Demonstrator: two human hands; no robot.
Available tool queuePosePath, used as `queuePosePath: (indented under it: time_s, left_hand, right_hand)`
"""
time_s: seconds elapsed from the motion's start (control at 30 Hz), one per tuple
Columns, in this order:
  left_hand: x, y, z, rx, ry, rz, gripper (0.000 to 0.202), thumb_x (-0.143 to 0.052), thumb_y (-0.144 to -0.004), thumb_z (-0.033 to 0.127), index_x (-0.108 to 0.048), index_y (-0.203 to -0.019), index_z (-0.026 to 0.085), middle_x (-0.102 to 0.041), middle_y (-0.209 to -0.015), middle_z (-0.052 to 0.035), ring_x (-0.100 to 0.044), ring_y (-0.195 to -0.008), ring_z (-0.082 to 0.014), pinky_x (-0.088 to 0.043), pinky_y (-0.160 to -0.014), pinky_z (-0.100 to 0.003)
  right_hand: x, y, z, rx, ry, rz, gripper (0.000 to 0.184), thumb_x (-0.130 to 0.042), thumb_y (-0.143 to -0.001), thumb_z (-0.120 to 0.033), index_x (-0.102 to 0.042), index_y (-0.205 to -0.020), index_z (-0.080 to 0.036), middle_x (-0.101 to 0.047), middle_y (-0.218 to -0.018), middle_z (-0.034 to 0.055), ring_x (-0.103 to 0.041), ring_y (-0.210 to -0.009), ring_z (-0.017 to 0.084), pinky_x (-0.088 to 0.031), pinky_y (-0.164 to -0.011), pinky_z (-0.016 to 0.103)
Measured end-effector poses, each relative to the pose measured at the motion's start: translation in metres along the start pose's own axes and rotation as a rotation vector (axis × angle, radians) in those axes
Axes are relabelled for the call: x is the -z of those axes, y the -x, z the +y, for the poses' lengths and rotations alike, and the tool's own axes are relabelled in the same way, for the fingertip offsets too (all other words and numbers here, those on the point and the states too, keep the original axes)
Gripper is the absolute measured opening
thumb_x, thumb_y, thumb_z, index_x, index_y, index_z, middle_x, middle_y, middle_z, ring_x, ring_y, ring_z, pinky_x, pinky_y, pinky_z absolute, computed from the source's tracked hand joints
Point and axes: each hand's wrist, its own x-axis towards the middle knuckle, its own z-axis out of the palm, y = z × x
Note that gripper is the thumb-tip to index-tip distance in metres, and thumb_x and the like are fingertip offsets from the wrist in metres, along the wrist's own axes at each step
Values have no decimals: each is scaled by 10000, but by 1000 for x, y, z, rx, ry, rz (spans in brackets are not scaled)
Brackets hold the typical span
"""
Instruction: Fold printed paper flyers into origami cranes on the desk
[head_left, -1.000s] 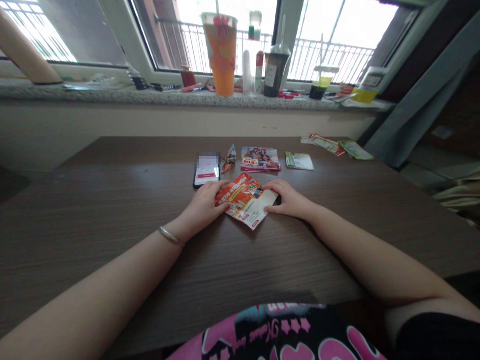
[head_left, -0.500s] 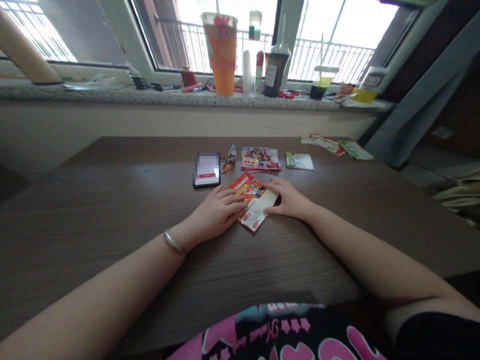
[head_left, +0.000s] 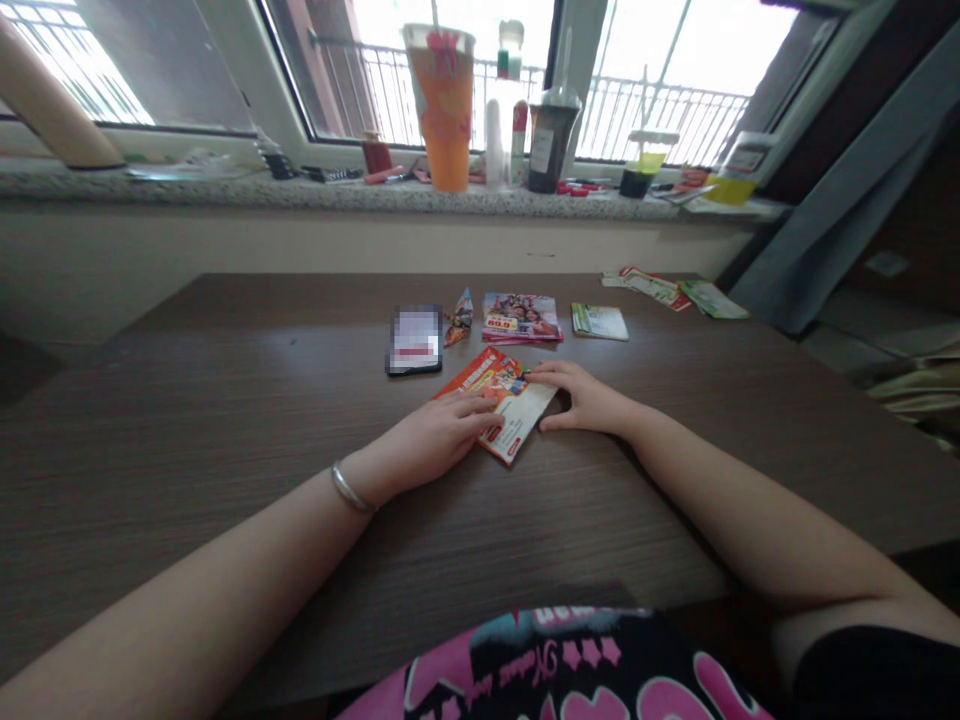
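Observation:
A red and white printed leaflet [head_left: 517, 412] lies turned at an angle on the dark wooden table. My left hand [head_left: 444, 430] rests across its left part with the fingers stretched out flat, hiding some of the print. At the right edge of the leaflet is my right hand [head_left: 581, 400], thumb and fingers apart, the fingertips touching the paper near its upper right side. Beyond the hands lie a phone [head_left: 416, 340] with a blurred screen, a small folded paper piece [head_left: 459, 318] and a stack of colourful leaflets [head_left: 522, 316].
A smaller pile of green and white cards [head_left: 600, 322] lies right of the stack. Several loose paper strips [head_left: 660, 290] are at the table's far right corner. On the stone windowsill [head_left: 360, 203] stand a tall orange drink cup [head_left: 446, 120], a dark cup [head_left: 550, 145] and bottles.
My left hand has slid slightly down along the leaflet, and more of the red upper left part shows. The right thumb has drawn back from the paper.

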Motion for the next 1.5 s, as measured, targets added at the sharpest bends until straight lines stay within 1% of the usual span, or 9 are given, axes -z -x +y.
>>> queuePosePath:
  time_s: [0.17,0.27,0.37,0.43,0.63,0.77,0.93,1.2,1.5]
  left_hand:
    - [4,0,4,-21,-55,-44,371,-420,-953,197,-569,-1291,239,-467,-1435,-115,-461,-1308,-260,-410,-1068,-460]
    - [5,0,7,-35,-41,-56,369,-400,-962,204,-556,-1295,235,-470,-1442,-77,-419,-1343,-243,-365,-1108,-462]
    - [5,-1,7,-24,6,-72,370,-379,-967,194,-546,-1296,221,-525,-1397,-50,-401,-1356,-214,-356,-1120,-437]
    - [5,-2,7,-22,13,-74,376,-385,-958,176,-545,-1296,215,-537,-1385,-58,-409,-1350,-211,-360,-1115,-432]
    - [5,-2,7,-65,-56,-111,402,-407,-939,155,-547,-1298,269,-460,-1447,-83,-387,-1363,-265,-362,-1095,-492]
    - [7,-2,11,-60,-55,-95,406,-406,-929,144,-538,-1299,245,-478,-1430,-86,-401,-1351,-256,-371,-1093,-478]
    - [7,-3,14,-54,-45,-77,387,-408,-918,143,-552,-1270,216,-503,-1405,-84,-414,-1338,-256,-372,-1094,-479]
    - [4,-3,15,-19,39,-49,351,-421,-941,188,-576,-1252,237,-508,-1398,-74,-416,-1335,-252,-367,-1099,-469]
    - [5,-1,17,-18,41,-76,388,-422,-948,212,-530,-1319,257,-479,-1427,-64,-384,-1354,-249,-343,-1118,-462]
  right_hand:
    - [0,-1,-4,-8,-3,15,646,-759,-710,-481,-582,-1275,-222,-545,-1307,134,-478,-1247,312,-354,-1073,525]
    - [1,-1,-6,-21,-6,29,556,-737,-743,-461,-615,-1227,-214,-557,-1283,134,-497,-1228,295,-372,-1065,500]
    - [1,-2,-6,-29,-22,65,480,-742,-743,-445,-651,-1159,-224,-586,-1244,118,-527,-1193,277,-392,-1049,485]
    - [0,-3,-4,-21,-45,86,432,-743,-748,-425,-666,-1122,-221,-605,-1217,110,-544,-1171,264,-404,-1038,474]
    - [0,-5,-5,-16,-123,132,268,-696,-809,-359,-689,-1040,-223,-637,-1146,92,-582,-1110,219,-434,-1013,441]
    - [0,-5,-8,-25,-159,165,189,-703,-803,-339,-702,-948,-219,-627,-1144,87,-583,-1104,214,-440,-1006,439]
    - [-1,-6,-11,-47,-157,197,130,-697,-807,-318,-711,-902,-230,-618,-1136,77,-583,-1095,213,-437,-1005,445]
    - [-4,-8,-14,-69,-189,269,69,-710,-792,-274,-702,-828,-217,-618,-1114,76,-591,-1077,204,-441,-996,433]
    - [-5,-9,-16,-120,-164,286,95,-683,-812,-284,-645,-828,-198,-634,-1094,77,-587,-1056,196,-430,-991,422]
